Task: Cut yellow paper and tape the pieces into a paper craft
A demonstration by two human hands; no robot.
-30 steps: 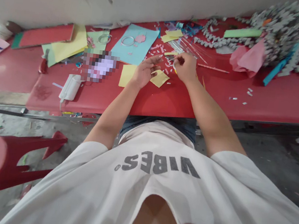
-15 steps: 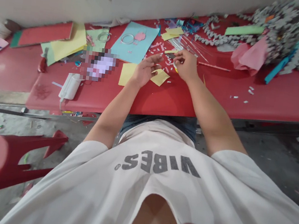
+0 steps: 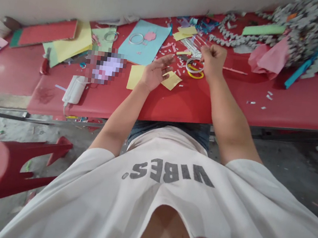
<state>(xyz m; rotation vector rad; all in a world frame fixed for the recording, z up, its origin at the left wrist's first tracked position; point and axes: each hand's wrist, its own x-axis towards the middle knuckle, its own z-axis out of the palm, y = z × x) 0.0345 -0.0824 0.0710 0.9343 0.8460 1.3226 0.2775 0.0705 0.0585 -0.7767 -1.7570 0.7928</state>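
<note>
The two hands are well apart above the red counter [image 3: 178,106]. The left hand [image 3: 154,73] is spread loosely with its fingers pointing right and a little away from the person, its fingertips at a small yellow paper [image 3: 172,81]; whether they touch it cannot be told. That paper lies turned, one corner pointing right. A larger yellow sheet [image 3: 135,77] reaches out on the other side of the same hand.

The right hand [image 3: 212,60] has its fingers curled in together; whether they pinch anything cannot be told. Thin clear strips [image 3: 199,40] lie by its fingertips, their long axis slanting from far left to near right. Just left of this hand, a white ring [image 3: 188,66] lies flat and overlaps a yellow loop [image 3: 195,77] on its near side. Beyond the ring, a narrow yellow strip [image 3: 183,53] runs nearly left to right.

A thin pink stick [image 3: 235,71] points right from behind the right wrist, dipping slightly toward the person. White and pink scraps [image 3: 180,63] lie between the hands.
</note>
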